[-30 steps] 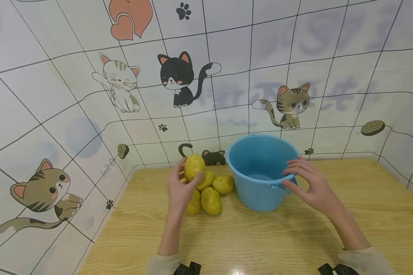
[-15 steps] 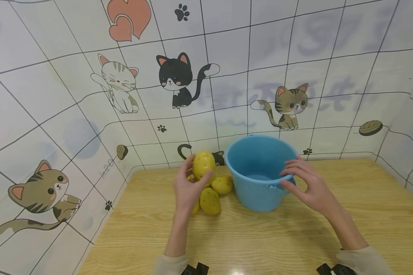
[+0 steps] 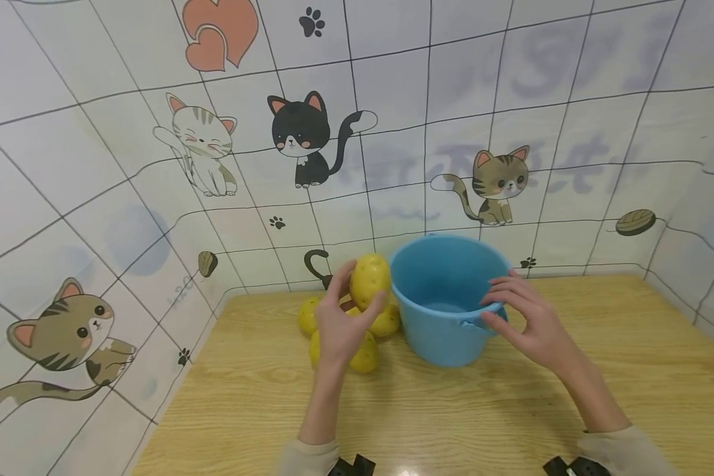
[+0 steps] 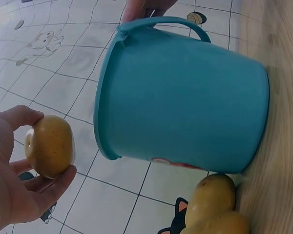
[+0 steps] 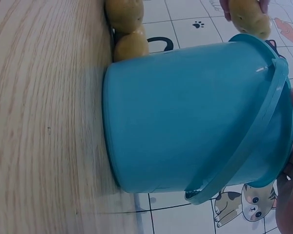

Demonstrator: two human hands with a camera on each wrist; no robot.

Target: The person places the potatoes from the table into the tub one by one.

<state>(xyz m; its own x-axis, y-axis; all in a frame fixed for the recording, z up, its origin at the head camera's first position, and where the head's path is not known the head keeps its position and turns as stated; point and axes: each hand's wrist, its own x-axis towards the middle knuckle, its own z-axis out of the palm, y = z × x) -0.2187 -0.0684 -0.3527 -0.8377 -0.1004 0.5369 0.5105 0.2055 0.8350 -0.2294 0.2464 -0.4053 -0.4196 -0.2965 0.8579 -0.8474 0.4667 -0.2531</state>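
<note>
Cat-patterned wall [image 3: 398, 73] backs the wooden surface [image 3: 422, 416]; I see one potato [image 3: 370, 281] held aloft in the curled left hand [image 3: 344, 330] beside the blue bucket [image 3: 446, 340], the right hand [image 3: 532, 320] pinching its edge. More potatoes [image 3: 365, 356] lie outside; seemingly none is inside yet.

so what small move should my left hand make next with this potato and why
Probably ease the raised potato rightward over the open bucket: your left hand holds it just left of the rim, while your right hand grips the rim's opposite side.
</note>
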